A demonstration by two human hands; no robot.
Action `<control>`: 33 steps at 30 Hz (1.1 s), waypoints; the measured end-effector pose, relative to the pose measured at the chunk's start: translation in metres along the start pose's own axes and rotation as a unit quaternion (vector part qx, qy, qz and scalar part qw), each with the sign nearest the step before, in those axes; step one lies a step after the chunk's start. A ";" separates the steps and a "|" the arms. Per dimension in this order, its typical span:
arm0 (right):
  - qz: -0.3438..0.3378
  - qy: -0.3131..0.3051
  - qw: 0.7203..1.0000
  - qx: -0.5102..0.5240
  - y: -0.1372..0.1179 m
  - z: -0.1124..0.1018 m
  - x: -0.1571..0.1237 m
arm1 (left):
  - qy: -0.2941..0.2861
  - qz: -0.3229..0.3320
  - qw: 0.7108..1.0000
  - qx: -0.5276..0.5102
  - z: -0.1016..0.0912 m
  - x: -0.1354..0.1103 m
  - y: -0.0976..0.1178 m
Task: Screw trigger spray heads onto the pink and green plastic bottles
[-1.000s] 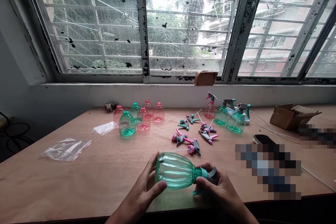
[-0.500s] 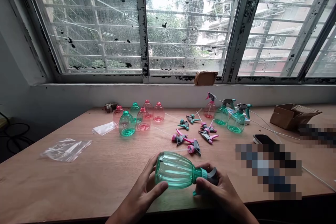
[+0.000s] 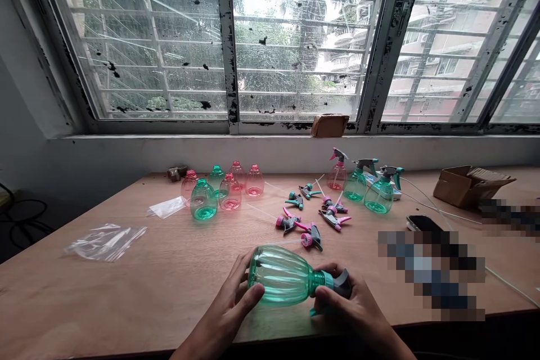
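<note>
A clear green spray bottle (image 3: 280, 275) lies sideways between my hands above the table's front edge, its neck to the right. My left hand (image 3: 236, 295) is closed around the bottle's base end, thumb on the near side. At the neck, my right hand (image 3: 343, 295) grips the teal collar of the grey-and-teal spray head (image 3: 342, 282), which is partly hidden by the fingers. Just beyond the bottle lie several loose trigger spray heads, among them a pink-and-grey one (image 3: 312, 238) and a teal-and-grey one (image 3: 294, 200).
Several headless bottles, such as a green one (image 3: 204, 201), stand at the back left. Three bottles with heads, one green (image 3: 378, 198), stand back right. A plastic bag (image 3: 107, 242), a white packet (image 3: 167, 207), a phone (image 3: 422, 224) and a cardboard box (image 3: 468, 187) lie around.
My left thumb has shifted slightly left along the bottle. The bottle and my right hand stay nearly where they were.
</note>
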State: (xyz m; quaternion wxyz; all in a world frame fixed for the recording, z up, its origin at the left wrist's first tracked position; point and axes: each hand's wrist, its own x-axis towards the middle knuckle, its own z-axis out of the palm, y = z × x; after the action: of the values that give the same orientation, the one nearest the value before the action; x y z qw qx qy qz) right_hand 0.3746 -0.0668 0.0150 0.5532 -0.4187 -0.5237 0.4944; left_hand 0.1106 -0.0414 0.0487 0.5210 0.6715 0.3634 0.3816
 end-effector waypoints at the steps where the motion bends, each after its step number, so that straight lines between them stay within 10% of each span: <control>1: 0.000 0.002 1.000 0.002 0.000 0.000 0.000 | -0.003 0.002 1.000 0.004 0.000 -0.001 0.001; 33: -0.003 0.006 1.000 0.014 0.001 0.000 0.001 | -0.031 0.005 0.999 -0.013 0.003 -0.003 0.000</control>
State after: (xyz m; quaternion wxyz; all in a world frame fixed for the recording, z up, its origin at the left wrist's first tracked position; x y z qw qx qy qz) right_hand 0.3746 -0.0661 0.0140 0.5636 -0.4118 -0.5150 0.4975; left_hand 0.1119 -0.0451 0.0478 0.5388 0.6778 0.3387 0.3681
